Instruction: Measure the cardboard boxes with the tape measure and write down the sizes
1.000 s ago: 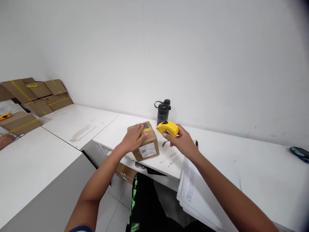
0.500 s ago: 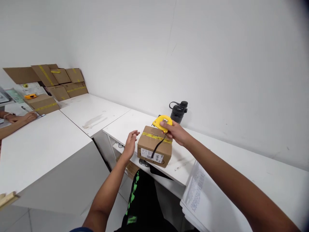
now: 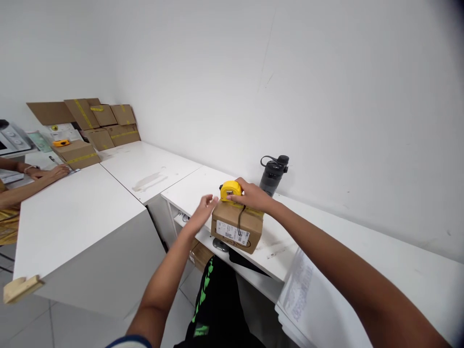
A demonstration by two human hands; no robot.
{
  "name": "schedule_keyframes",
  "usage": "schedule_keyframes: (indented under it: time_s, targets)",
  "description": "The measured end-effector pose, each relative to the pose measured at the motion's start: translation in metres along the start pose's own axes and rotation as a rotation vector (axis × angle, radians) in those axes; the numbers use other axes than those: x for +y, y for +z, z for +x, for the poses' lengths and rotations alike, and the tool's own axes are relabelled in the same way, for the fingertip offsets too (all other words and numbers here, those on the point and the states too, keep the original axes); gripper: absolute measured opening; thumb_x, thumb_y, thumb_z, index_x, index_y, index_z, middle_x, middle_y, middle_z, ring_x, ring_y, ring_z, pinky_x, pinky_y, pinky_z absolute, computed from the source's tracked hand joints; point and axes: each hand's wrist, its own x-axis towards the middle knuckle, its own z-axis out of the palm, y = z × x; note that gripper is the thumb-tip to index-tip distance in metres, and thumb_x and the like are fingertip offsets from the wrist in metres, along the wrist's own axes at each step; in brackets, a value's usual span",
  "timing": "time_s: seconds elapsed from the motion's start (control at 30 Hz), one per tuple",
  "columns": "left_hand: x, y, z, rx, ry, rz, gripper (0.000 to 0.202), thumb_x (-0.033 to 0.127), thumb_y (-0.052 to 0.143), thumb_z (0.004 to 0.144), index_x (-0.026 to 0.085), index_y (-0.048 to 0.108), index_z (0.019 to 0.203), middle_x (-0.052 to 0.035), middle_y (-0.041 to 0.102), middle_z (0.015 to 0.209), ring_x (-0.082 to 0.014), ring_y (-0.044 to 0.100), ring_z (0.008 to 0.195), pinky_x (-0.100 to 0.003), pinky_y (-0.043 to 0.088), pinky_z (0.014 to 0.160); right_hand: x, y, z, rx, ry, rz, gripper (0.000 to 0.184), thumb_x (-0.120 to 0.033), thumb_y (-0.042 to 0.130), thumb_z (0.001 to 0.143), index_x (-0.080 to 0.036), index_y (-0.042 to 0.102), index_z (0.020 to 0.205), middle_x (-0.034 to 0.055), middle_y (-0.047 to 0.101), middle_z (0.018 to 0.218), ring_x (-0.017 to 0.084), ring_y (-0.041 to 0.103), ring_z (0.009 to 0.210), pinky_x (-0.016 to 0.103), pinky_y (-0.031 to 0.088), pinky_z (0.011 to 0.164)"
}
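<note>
My right hand [image 3: 252, 194] is closed around a yellow tape measure [image 3: 229, 190], held upright over the top of a small cardboard box [image 3: 234, 223]. A dark wrist strap hangs from the tape measure down the box's front, across a white label [image 3: 232, 232]. I cannot tell whether the tape measure rests on the box. Just left of the box is my left hand [image 3: 203, 211], its fingers apart and slightly curled, near the box's upper left corner. No object shows in it.
A dark water bottle [image 3: 273, 175] stands behind the box by the wall. Stacked paper [image 3: 308, 299] lies at the right front. Cardboard boxes [image 3: 103, 126] are piled at the far left, near another person's hands [image 3: 54, 173]. A wooden piece [image 3: 22, 289] sits at the left table's corner.
The tape measure has swung from lying flat to upright and moved left over the box. My left hand has come closer to it. The view has shifted slightly left.
</note>
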Motion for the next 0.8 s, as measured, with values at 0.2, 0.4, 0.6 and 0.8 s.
schedule_keyframes:
  time_s: [0.2, 0.4, 0.6, 0.8]
  targets:
    - [-0.038, 0.040, -0.025, 0.078, -0.075, -0.332, 0.060, 0.048, 0.051, 0.089, 0.017, 0.040, 0.139, -0.0141, 0.045, 0.148, -0.0238, 0.051, 0.129, -0.033, 0.043, 0.105, -0.002, 0.023, 0.013, -0.019, -0.029, -0.163, 0.043, -0.058, 0.047, 0.088, -0.021, 0.040, 0.109, 0.0092, 0.069, 0.088, 0.025, 0.063, 0.075, 0.028, 0.037, 0.058]
    - [-0.025, 0.046, -0.024, 0.214, 0.023, -0.237, 0.053, 0.033, 0.050, 0.090, 0.024, 0.044, 0.141, -0.0067, 0.039, 0.154, -0.0216, 0.035, 0.142, -0.035, 0.030, 0.116, 0.001, 0.012, -0.009, -0.074, -0.002, -0.250, 0.047, -0.061, 0.044, 0.088, -0.020, 0.040, 0.110, 0.0100, 0.069, 0.082, 0.027, 0.063, 0.069, 0.029, 0.036, 0.055]
    - [-0.026, 0.047, -0.022, 0.203, 0.054, -0.261, 0.044, 0.031, 0.050, 0.090, 0.022, 0.058, 0.132, -0.0058, 0.053, 0.143, -0.0234, 0.046, 0.133, -0.038, 0.033, 0.114, 0.041, -0.007, -0.065, -0.041, 0.156, -0.173, 0.051, -0.067, 0.048, 0.084, -0.023, 0.042, 0.110, 0.0045, 0.068, 0.076, 0.025, 0.064, 0.064, 0.029, 0.039, 0.054]
    - [-0.027, 0.051, -0.018, 0.256, 0.069, -0.297, 0.043, 0.030, 0.054, 0.087, 0.020, 0.061, 0.128, -0.0068, 0.058, 0.137, -0.0234, 0.051, 0.128, -0.036, 0.036, 0.110, 0.072, -0.017, -0.108, 0.032, 0.275, -0.123, 0.054, -0.069, 0.048, 0.082, -0.024, 0.040, 0.111, 0.0026, 0.067, 0.075, 0.025, 0.064, 0.064, 0.031, 0.044, 0.057]
